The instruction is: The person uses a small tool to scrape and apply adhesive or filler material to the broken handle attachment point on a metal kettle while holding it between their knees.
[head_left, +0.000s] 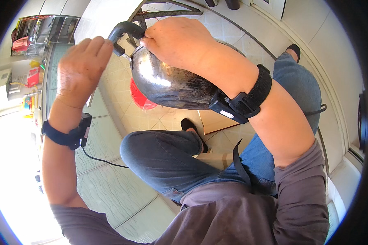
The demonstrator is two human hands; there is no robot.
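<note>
A round-bottomed metal pan [163,79], like a wok, is tilted in front of me, its shiny outside streaked with dark scorch marks. From its rim stands a curved black handle [126,28], joined at a small metal bracket. My right hand [180,41] reaches across the pan, thumb and fingers closed at the handle's right end. Beside the handle's left end is my left hand [82,67], its fingers curled in; whatever its fingertips hold is hidden. Each forearm wears a black strap with a small device.
Below the pan are a red plastic thing [141,96] and a flat brown board or box [218,121] on the tiled floor. A white table corner [106,16] juts in at the upper left. Glass-fronted cabinets [110,179] run along the left. My bent knees flank the space under the pan.
</note>
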